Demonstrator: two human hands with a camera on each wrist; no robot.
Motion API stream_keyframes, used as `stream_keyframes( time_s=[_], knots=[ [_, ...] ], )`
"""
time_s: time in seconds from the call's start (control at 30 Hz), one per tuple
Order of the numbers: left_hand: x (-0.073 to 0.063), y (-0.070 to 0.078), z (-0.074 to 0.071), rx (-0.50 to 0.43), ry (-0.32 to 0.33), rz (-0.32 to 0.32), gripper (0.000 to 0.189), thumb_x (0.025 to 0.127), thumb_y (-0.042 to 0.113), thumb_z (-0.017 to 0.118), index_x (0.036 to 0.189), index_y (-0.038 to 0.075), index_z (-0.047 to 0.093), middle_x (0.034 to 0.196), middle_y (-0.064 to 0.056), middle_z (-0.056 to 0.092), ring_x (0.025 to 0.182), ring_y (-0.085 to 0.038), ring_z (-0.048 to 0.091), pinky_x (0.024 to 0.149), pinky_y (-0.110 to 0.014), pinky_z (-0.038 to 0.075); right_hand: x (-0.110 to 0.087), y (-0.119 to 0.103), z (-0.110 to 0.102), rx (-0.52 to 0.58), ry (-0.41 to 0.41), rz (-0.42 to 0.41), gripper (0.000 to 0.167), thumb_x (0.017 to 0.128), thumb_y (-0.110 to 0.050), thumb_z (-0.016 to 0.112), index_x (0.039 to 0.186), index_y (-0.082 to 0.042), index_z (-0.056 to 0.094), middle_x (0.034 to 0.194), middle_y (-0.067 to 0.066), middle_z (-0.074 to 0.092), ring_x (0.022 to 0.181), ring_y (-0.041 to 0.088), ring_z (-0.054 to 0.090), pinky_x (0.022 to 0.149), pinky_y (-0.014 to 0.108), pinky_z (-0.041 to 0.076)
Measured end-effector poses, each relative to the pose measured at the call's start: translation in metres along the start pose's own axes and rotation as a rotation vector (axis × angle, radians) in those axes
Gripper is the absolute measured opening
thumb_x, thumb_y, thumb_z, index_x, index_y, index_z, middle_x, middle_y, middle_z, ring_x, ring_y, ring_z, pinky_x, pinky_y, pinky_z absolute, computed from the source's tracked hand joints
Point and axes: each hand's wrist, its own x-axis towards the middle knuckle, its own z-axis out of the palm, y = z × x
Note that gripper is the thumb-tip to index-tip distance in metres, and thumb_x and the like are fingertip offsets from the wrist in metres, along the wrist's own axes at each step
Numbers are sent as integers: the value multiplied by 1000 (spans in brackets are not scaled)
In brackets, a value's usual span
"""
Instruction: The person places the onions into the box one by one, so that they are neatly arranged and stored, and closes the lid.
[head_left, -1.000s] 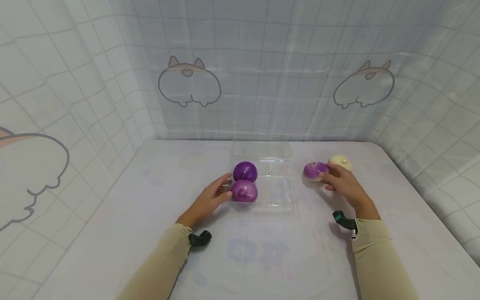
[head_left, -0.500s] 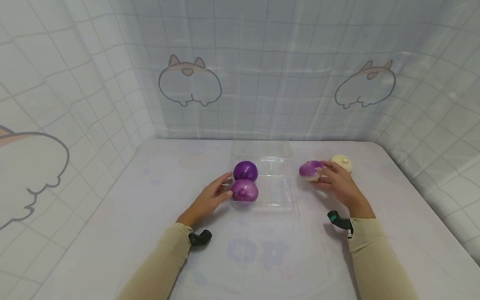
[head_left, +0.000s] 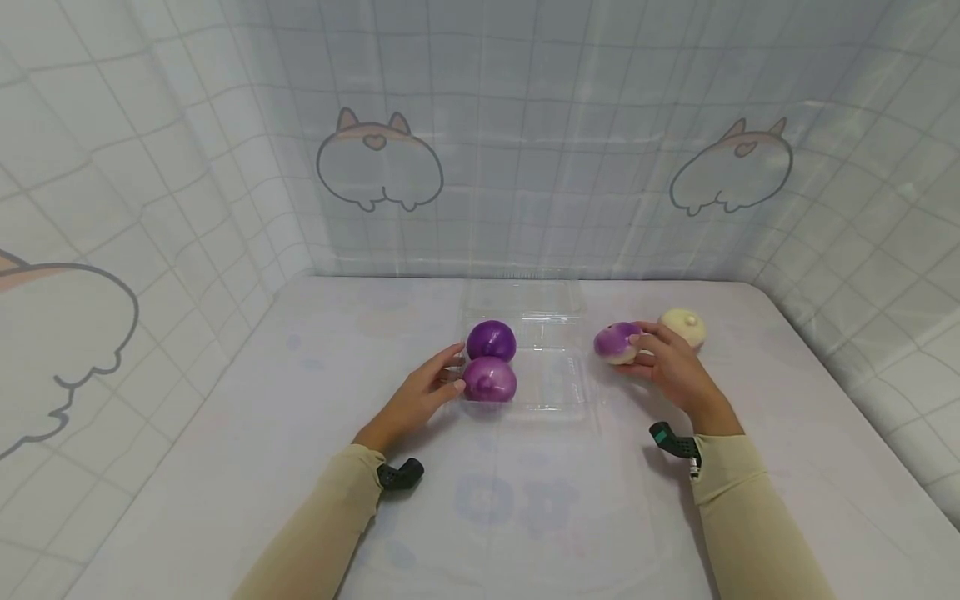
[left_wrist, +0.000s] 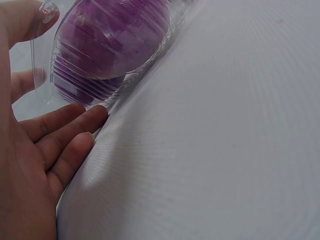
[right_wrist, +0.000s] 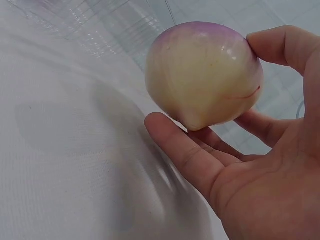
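Note:
My right hand (head_left: 675,368) pinches a purple-and-cream onion (head_left: 617,343) between thumb and fingers, to the right of a clear plastic clamshell box (head_left: 551,407). In the right wrist view the onion (right_wrist: 200,80) shows its pale side and pointed tip, with a shadow on the cloth below. My left hand (head_left: 416,400) rests with spread fingers against the box's left side. Inside that side sit a dark purple onion (head_left: 491,342) and, in front, a lighter purple onion (head_left: 490,381). Through ribbed plastic, the left wrist view shows the lighter onion (left_wrist: 112,37) close to my fingers.
Behind my right hand lies a cream-coloured onion (head_left: 684,327) on the white cloth (head_left: 360,350). The box's lid (head_left: 521,297) lies open toward the back. Grid-patterned curtains (head_left: 555,192) enclose the table at the back and both sides.
My right hand has carried the purple-and-cream onion a little left, toward the box, tilting it and moving off the cream onion. My left hand stays at the box's side.

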Motion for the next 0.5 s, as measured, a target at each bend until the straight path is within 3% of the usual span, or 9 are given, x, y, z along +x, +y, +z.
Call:
stream_keyframes(
  time_s=[0.03,0.3,0.5],
  knots=[
    [-1,6,-1,-3,-4,-3,62,103,17,57,156,3,29,145,-25,48,126,-38,54,111,-52,38,0,0,0,0,-1,1,52,104,-12,45,148,9,26,147,20,30,98,21,68,97,48,50],
    [-2,8,-2,11,-7,1,62,103,19,57,156,2,30,145,-25,48,127,-38,54,111,-51,38,0,-1,-1,42,7,-20,53,104,-14,50,147,7,28,142,17,35,99,20,68,93,45,54],
    [6,-21,3,0,1,-9,64,103,20,58,158,7,28,148,-23,46,128,-37,53,112,-51,37,-1,-1,-2,-1,14,-31,56,106,-19,48,152,3,25,147,18,32,106,17,63,92,40,55]
  ],
)
